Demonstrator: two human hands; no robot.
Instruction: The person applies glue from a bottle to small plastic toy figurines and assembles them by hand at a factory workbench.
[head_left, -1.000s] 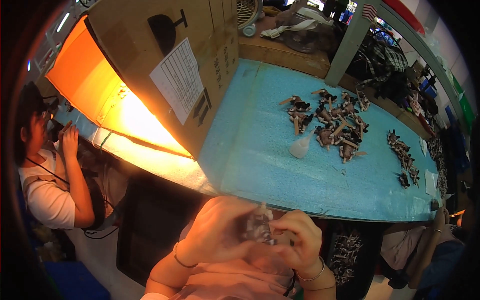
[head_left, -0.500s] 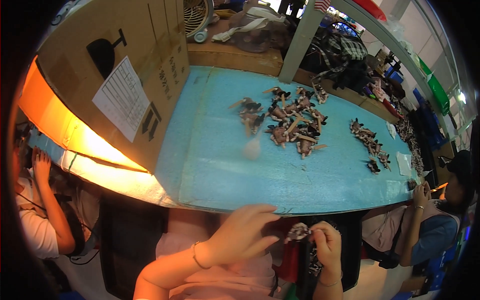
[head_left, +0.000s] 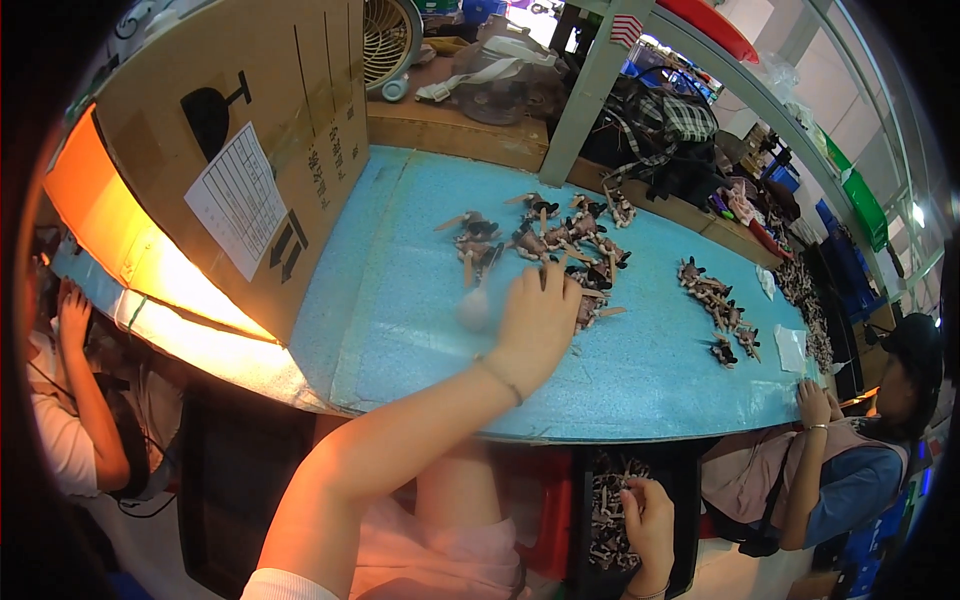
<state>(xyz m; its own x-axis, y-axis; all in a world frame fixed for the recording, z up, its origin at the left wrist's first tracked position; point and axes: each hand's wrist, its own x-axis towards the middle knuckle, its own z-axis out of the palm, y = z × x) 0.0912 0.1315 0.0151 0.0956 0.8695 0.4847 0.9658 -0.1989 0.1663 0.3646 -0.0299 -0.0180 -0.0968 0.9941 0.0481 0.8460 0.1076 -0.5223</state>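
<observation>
My left hand (head_left: 540,318) reaches across the blue tabletop (head_left: 400,370) to a cluster of small brown-and-black figurines (head_left: 530,240) with flat wooden sticks among them. Its fingers are stretched out over the near figurines, and the thumb is hidden. No held thing shows in it. Left of this hand lies a pale, blurry rounded thing (head_left: 473,310) with a thin stem. My right hand (head_left: 650,525) is low at the right, over a black tray (head_left: 683,470) of small brown-and-white pieces (head_left: 612,510). Its fingers are loosely bent, apart from the thumb, with nothing visible between them.
A tall cardboard box (head_left: 330,215) stands at the left, beside a warm light. Farther right lies a second figurine group (head_left: 718,305), near a white paper (head_left: 791,350). A grey post (head_left: 580,120) rises at the back. Co-workers sit at both sides.
My left hand has moved from the front edge up and over the figurine cluster. The right hand has lowered toward the tray, and the brown-and-white piece at its fingers no longer shows there.
</observation>
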